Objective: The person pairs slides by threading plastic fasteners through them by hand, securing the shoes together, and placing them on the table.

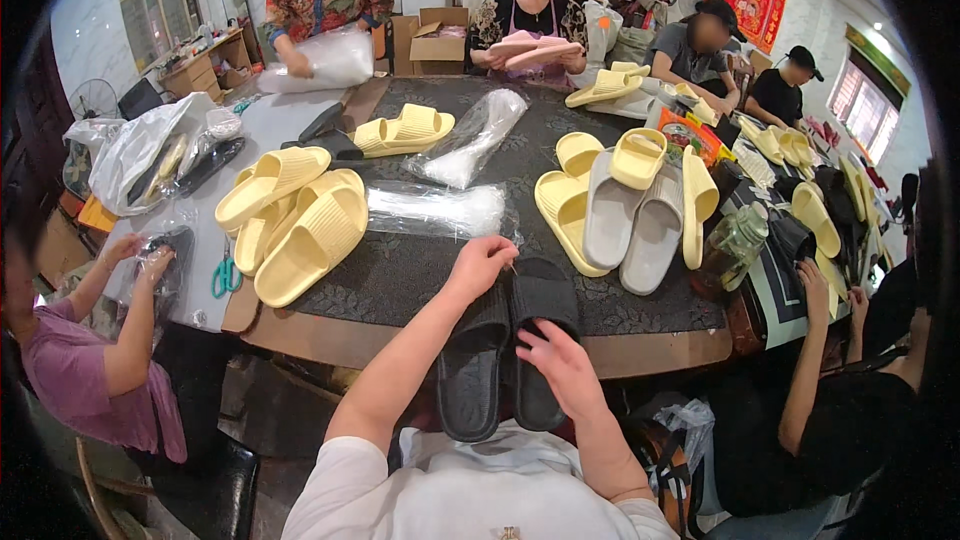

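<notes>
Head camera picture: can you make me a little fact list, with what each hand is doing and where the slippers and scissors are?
Left hand: fingertips pinched near the far ends of the black slippers; anything held is too small to tell
Right hand: at the right black slipper
Grey slippers: two, right of middle
Yellow slippers: several, including a pile at left
Scissors: left of that pile

The worktop (650, 353) has a brown rim and a dark patterned mat (640, 318). On its left lie piled yellow slippers (312, 245) and teal scissors (226, 277); near the middle, two shiny clear packets (437, 211); to the right, grey slippers (652, 235) among more yellow ones.
</notes>
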{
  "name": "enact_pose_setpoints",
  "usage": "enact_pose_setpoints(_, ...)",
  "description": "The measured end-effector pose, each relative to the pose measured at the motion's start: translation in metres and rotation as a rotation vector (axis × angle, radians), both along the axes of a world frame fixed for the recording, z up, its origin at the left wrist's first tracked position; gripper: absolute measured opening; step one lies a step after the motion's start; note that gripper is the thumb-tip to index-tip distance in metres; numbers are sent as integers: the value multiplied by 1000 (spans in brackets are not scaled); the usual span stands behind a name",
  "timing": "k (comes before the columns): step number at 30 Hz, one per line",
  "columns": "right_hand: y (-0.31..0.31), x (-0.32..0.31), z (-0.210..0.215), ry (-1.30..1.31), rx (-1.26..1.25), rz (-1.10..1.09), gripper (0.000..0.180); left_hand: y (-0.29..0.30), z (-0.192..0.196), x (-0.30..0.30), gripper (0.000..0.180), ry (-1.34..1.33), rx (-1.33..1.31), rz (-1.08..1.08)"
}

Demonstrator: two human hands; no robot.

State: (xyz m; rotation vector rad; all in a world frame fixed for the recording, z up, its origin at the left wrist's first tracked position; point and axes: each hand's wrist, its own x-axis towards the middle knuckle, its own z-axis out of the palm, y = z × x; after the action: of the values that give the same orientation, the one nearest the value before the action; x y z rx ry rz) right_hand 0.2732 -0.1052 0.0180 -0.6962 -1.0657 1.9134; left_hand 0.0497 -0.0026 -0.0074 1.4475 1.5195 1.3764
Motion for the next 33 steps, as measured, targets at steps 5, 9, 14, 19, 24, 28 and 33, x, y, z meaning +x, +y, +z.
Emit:
enact_pose_setpoints(5,22,9,37,-418,559,19,22,-5,16,-1,20,-34,54,92)
enact_pose_setpoints(9,77,-32,51,-585,727,-134,22,-11,17,-5,20,-11,84,115)
enact_pose_setpoints(14,132,-66,14,-920,898,-55,28,-10,12,-2,18,-91,92,83)
enact_pose_setpoints(19,149,-69,-25,-548,630,-35,22,-11,12,-4,24,-165,52,47)
enact_pose_setpoints(24,146,-69,-17,-366,580,-3,12,-12,17,-8,24,-181,92,21)
enact_pose_setpoints(28,143,-65,-13,-373,535,-51,11,-12,21,-2,25,-212,86,-37)
enact_pose_setpoints(33,141,-64,-11,-314,506,-64,13,-15,23,1,23,-207,80,-21)
